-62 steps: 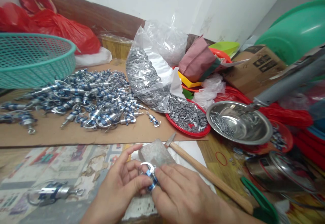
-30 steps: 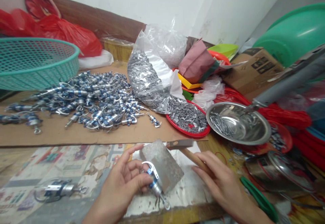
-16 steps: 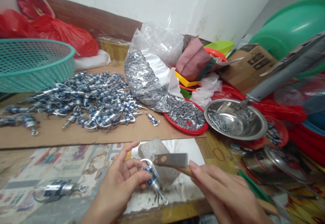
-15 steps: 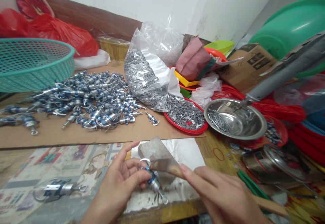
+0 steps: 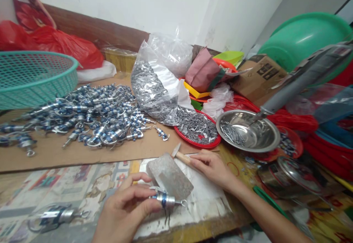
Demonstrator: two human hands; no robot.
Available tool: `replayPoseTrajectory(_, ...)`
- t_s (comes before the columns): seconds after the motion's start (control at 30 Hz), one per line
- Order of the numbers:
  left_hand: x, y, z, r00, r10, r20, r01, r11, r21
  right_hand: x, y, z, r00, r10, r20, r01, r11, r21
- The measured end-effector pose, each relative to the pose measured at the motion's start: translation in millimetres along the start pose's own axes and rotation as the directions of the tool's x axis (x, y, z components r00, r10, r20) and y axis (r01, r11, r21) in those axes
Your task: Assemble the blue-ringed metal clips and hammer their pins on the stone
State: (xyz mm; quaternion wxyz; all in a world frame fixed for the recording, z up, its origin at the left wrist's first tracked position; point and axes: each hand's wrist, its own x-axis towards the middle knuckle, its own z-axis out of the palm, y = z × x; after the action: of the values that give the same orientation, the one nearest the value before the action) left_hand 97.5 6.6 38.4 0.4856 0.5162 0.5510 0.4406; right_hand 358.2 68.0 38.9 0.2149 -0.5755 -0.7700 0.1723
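The held fitting is silver and blue, like the pile of fittings; the block is mottled grey, the hammer handle pale tan, the plate red, the mesh basket turquoise, the bowl silver, the basin green

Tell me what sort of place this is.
Probably a small hand-assembly workshop: there's a heap of blue-and-silver metal fittings on cardboard, a red plate of small metal strips, and a hammer beside a gray block.
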Motion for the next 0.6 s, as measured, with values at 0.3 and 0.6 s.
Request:
replayPoseTrajectory(0.3,5,4,-3.1,0.96,0.225,0.168,-0.258,0.943,0.212,83,43,-16,0.981,0.147,-0.122,-0.182,0.918,-0.351)
replayPoseTrajectory(0.6,3,1,-6.5,0.922,0.32,0.22,-0.367,0.903,0.225,65,44,-13,0.994,0.091,-0.061,-0.108,0.909,-0.402)
